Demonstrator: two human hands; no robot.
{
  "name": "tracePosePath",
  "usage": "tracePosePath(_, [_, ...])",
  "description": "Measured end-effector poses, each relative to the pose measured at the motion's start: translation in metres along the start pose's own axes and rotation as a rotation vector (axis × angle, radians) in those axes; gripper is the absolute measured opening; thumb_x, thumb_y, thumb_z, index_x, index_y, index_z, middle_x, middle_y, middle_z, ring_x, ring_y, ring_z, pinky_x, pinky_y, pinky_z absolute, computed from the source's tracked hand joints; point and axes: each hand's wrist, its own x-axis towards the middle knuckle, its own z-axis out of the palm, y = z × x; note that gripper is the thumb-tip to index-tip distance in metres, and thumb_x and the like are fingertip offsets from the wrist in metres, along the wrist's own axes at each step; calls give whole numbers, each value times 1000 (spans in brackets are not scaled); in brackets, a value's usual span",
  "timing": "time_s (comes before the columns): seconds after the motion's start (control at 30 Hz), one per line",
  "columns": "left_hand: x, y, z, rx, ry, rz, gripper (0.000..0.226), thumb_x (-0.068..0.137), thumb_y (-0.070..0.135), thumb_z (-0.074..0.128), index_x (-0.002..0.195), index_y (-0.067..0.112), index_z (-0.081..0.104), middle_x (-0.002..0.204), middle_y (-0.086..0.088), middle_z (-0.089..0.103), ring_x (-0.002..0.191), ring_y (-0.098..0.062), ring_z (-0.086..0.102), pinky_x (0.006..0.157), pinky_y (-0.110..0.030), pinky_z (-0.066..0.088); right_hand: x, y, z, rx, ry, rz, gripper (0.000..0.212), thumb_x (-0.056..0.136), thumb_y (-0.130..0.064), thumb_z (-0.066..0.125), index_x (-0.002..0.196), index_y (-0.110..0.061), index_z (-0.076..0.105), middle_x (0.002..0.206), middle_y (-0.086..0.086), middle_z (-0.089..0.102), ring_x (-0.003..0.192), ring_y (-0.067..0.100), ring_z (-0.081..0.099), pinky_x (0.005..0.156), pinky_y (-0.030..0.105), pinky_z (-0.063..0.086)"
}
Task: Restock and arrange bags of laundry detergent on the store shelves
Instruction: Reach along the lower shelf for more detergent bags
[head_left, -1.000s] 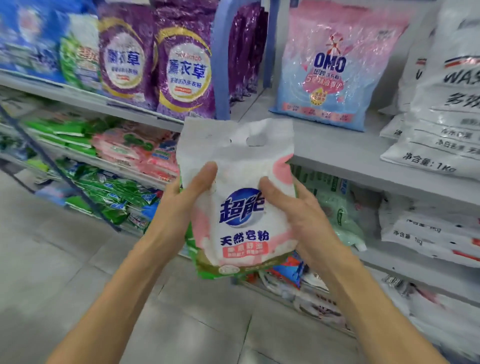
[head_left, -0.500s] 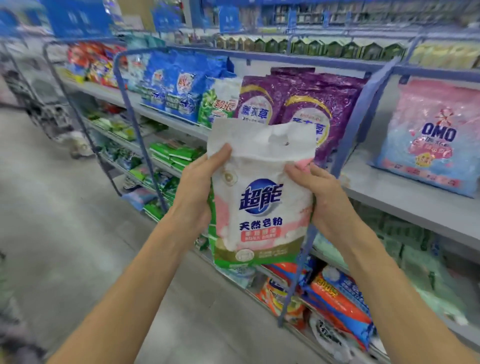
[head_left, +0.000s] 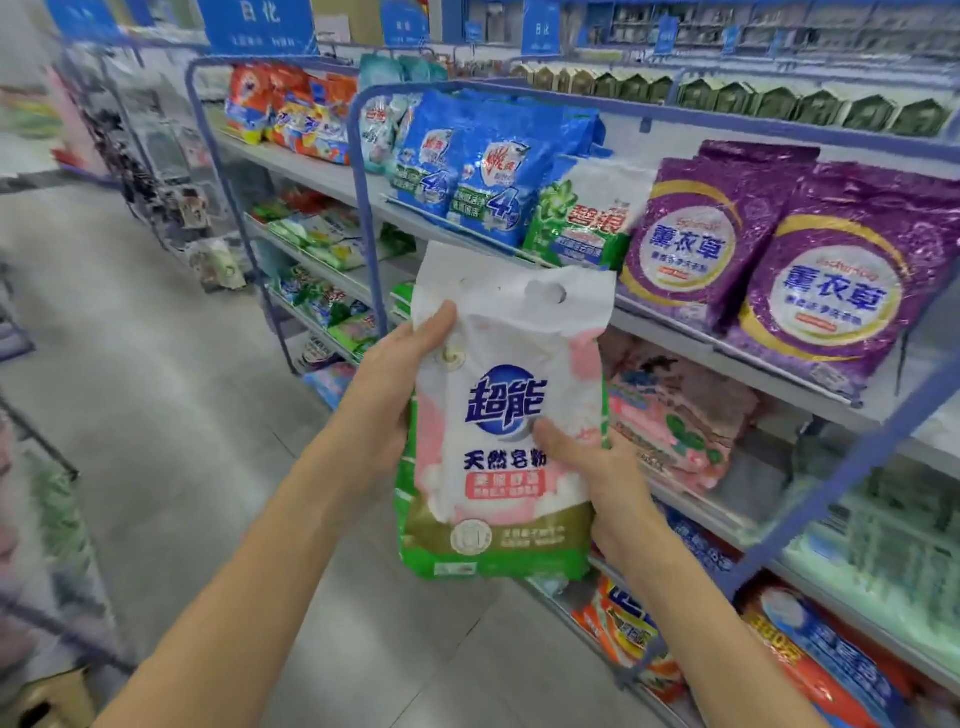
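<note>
A white and pink detergent bag (head_left: 509, 410) with a blue round logo and a green bottom edge is held upright in front of me, in the aisle beside the shelves. My left hand (head_left: 395, 384) grips its left edge, thumb over the front near the top. My right hand (head_left: 592, 467) grips the right side lower down, thumb pressed on the front by the logo. The top shelf (head_left: 779, 364) behind it carries purple bags (head_left: 831, 280), a green and white bag (head_left: 587, 218) and blue bags (head_left: 467, 171).
Blue metal shelf frames (head_left: 363, 208) stand between me and the shelves. Lower shelves hold pink bags (head_left: 675, 415), green packs (head_left: 322, 239) and orange and blue bags (head_left: 639, 634) near the floor. The grey tiled aisle (head_left: 156, 415) runs off to the left.
My view has swung left along the aisle, so the OMO bag is out of sight and the blue bags show. My right hand has slid down the bag's right side.
</note>
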Motion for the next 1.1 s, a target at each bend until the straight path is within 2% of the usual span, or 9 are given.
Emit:
tracePosePath(0.1, [7,-10,-45,164,-80,-32,51,75,27,80,122,12,69,111,-13,77,99,-35,75,82,-41,61,29,4,32,45,20,53,49,75,-20,82,121,-9,71,110,18,76,98,39,75,86,53,60])
tracePosePath(0.2, [18,-29,-82,240,-146,-119,40,68,15,89,107,17,77,108,-12,78,96,-33,76,79,-39,62,61,7,60,48,48,99,43,79,-26,82,118,-9,74,107,17,77,97,36,75,88,51,60])
tracePosePath(0.33, [62,-32,-128,215,-114,-133,50,63,8,85,111,15,74,109,-13,77,95,-32,76,75,-37,62,110,19,97,21,55,159,39,82,-35,81,113,-11,76,104,15,78,94,34,77,86,49,61])
tracePosePath(0.43, [101,-30,-164,203,-65,-145,72,55,14,92,122,13,66,113,-12,76,100,-34,74,81,-41,61,155,32,120,56,66,192,39,82,-42,79,110,-15,77,103,13,79,93,31,77,85,46,60])
tracePosePath(0.53, [142,-23,-190,257,-71,-161,73,51,24,93,119,15,69,114,-10,76,103,-31,74,86,-39,59,203,41,144,81,58,218,37,85,-45,74,109,-17,76,101,11,79,91,28,78,81,43,60])
tracePosePath(0.67, [201,-5,-224,204,-9,-131,76,48,17,93,119,8,68,113,-16,76,100,-35,74,81,-40,61,260,50,167,90,-21,179,38,88,-27,75,123,-14,71,114,12,76,105,33,74,96,51,56])
tracePosePath(0.77, [241,8,-244,170,-7,-106,79,47,14,92,121,5,65,113,-18,75,98,-36,74,77,-40,61,293,60,179,30,-34,130,47,84,-14,77,129,-16,65,118,8,76,107,31,73,92,45,57])
tracePosePath(0.9, [291,17,-263,136,-27,-124,79,50,13,92,124,5,64,114,-19,74,100,-39,73,79,-43,61,327,79,192,-3,-43,138,56,81,-23,84,133,-19,63,122,6,75,110,29,72,98,46,54])
tracePosePath(1.1, [380,20,-311,110,-41,-216,81,42,18,93,117,4,68,107,-19,76,90,-36,76,69,-39,61,385,107,228,-30,118,85,56,63,-9,90,113,-13,66,99,4,80,86,22,78,68,32,62])
